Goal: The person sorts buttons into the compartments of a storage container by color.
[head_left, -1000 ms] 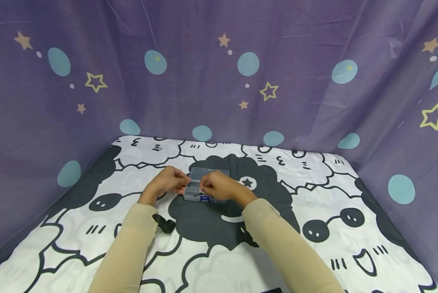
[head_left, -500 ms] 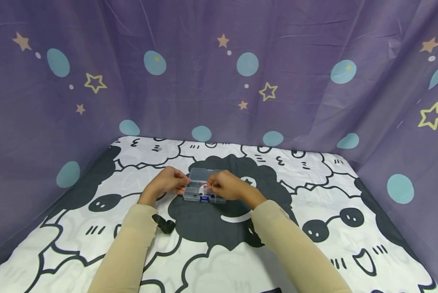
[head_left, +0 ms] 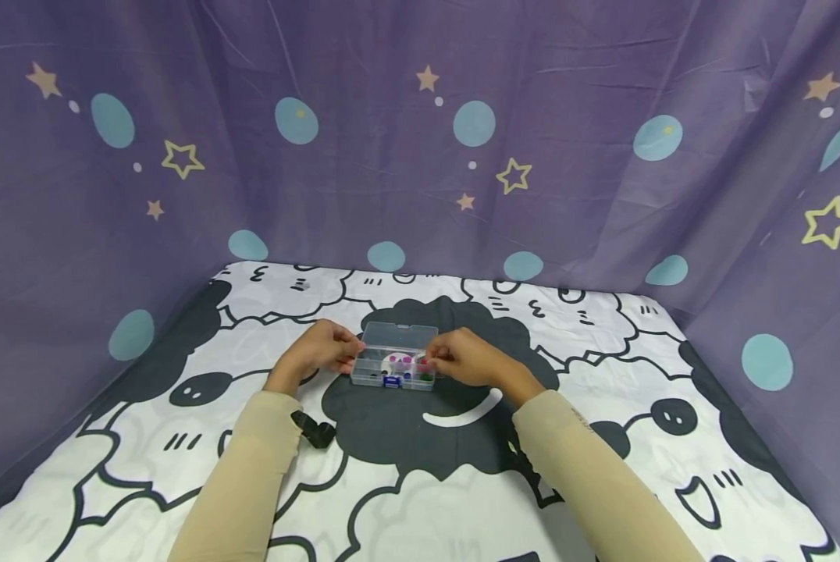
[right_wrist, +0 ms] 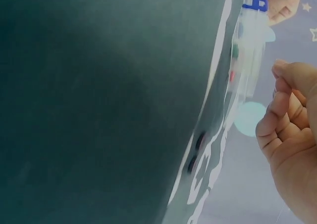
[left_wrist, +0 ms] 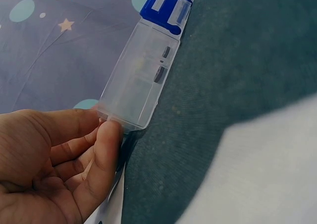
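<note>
A clear plastic compartment box (head_left: 368, 378) with a blue latch (head_left: 392, 382) lies on the patterned cloth, its transparent lid (head_left: 399, 336) folded back. My left hand (head_left: 324, 346) pinches the box's left end between thumb and fingers, as the left wrist view shows (left_wrist: 64, 164). Small magenta, blue, red and green pieces show in or through the box; their kind is too small to tell. Over its right end hovers my right hand (head_left: 462, 357), with curled fingers and thumb tip close to the forefinger. Whether something tiny sits between those fingertips is hidden.
In the right wrist view, two small dark discs (right_wrist: 200, 140) lie near the white star-eye print. A black curved shape (head_left: 314, 430) shows beside the left wrist. A dark object's edge (head_left: 521, 557) is at the bottom. Purple curtains (head_left: 420, 195) enclose the cloth.
My right hand has moved rightward from the middle of the box to its right end, uncovering the coloured pieces. The left hand and the box have stayed in place.
</note>
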A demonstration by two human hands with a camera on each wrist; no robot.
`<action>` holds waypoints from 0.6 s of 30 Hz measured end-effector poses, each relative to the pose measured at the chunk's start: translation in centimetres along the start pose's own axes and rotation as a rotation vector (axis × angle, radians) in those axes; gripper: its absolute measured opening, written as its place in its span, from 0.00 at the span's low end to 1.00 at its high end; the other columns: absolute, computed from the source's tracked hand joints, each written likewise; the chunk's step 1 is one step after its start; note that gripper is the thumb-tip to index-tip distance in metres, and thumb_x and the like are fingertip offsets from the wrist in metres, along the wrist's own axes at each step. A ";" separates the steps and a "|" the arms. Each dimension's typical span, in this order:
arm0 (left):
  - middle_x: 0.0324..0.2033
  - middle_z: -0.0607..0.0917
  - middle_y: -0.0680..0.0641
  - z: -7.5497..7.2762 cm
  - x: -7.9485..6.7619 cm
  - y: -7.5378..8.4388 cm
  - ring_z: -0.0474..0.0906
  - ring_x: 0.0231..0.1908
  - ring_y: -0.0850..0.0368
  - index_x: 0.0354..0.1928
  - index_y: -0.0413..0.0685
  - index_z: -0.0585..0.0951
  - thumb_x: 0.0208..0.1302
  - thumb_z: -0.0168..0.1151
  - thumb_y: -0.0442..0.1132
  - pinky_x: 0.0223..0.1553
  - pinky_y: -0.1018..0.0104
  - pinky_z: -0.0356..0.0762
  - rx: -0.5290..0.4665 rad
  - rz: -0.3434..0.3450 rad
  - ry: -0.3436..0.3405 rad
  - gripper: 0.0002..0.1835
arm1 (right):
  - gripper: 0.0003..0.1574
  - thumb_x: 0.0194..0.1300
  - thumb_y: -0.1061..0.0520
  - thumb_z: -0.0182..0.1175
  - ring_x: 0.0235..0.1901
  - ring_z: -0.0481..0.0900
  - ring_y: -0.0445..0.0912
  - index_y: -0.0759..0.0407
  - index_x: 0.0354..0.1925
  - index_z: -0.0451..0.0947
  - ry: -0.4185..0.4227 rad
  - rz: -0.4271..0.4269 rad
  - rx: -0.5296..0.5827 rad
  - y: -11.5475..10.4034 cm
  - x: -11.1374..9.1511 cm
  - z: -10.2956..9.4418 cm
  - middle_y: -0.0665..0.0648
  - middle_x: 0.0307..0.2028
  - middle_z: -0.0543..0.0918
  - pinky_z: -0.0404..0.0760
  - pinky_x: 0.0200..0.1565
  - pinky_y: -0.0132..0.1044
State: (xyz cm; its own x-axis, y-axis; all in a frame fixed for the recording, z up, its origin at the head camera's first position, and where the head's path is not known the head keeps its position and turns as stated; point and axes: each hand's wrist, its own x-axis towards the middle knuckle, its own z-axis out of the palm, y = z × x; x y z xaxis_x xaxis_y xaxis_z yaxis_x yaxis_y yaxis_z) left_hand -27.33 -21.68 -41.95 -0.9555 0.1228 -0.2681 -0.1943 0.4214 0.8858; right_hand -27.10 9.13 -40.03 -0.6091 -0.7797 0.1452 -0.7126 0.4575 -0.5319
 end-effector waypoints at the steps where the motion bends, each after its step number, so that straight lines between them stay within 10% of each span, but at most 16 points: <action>1: 0.31 0.85 0.41 0.0 0.0 0.0 0.85 0.25 0.56 0.47 0.33 0.85 0.72 0.66 0.36 0.31 0.62 0.89 0.006 0.005 -0.001 0.10 | 0.08 0.75 0.63 0.60 0.19 0.66 0.35 0.63 0.43 0.86 0.005 0.001 0.001 0.1 -0.3 -0.1 0.51 0.27 0.85 0.70 0.24 0.29; 18: 0.30 0.85 0.41 0.1 0.2 -0.2 0.85 0.25 0.56 0.46 0.33 0.84 0.72 0.66 0.36 0.30 0.64 0.88 0.015 0.023 0.001 0.10 | 0.03 0.68 0.60 0.69 0.21 0.70 0.35 0.56 0.36 0.89 0.034 0.053 0.002 2.1 -4.4 -2.2 0.42 0.21 0.79 0.73 0.25 0.30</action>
State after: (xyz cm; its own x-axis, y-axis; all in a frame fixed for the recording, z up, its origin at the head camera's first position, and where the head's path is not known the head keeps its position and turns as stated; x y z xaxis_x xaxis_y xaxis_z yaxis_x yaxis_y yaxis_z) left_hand -27.42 -21.70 -42.19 -0.9600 0.1320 -0.2470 -0.1685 0.4323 0.8859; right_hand -26.71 14.50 -39.96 -0.6578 -0.7391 0.1450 -0.6780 0.4973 -0.5413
